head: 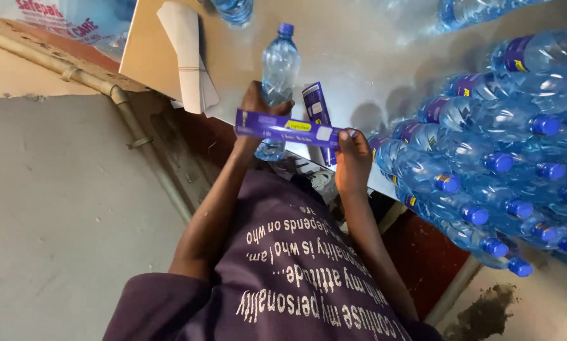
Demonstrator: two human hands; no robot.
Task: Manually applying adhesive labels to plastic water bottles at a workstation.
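Note:
My left hand (256, 104) grips a clear plastic water bottle (278, 66) with a blue cap, which stands upright on the pale table (353, 50). The same hand pinches the left end of a purple label strip (286, 129) with a yellow patch. My right hand (353, 158) pinches the strip's right end. The strip is stretched flat between both hands, in front of the lower part of the bottle. A second purple label (315, 107) lies on the table just behind the strip.
A large pile of labelled, blue-capped bottles (498, 145) lies on its side at the right. A folded bundle of white paper (185, 57) rests on the table's left corner. More bottles (236, 9) stand at the far edge. A grey wall with a pipe (116, 95) is at the left.

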